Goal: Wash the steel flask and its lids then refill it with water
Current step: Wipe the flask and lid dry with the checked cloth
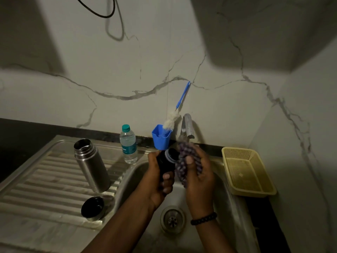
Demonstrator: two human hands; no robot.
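Note:
The steel flask (pixel 90 165) stands open and upright on the ribbed drainboard at the left. A dark cup-shaped lid (pixel 93 208) lies on its side in front of it. Over the sink basin, my left hand (pixel 159 181) grips a black inner lid (pixel 168 162), its grey-ringed end turned toward the right. My right hand (pixel 199 177) holds a purple knitted scrubber (pixel 184 161) pressed against that end of the lid. The tap (pixel 187 127) is just behind the scrubber.
A small plastic water bottle (pixel 128 144) stands at the back of the drainboard. A blue holder (pixel 161 136) with a blue-handled bottle brush (pixel 176 111) sits beside the tap. A yellow plastic basket (pixel 249 170) rests right of the sink. The drain (pixel 172 219) lies below my hands.

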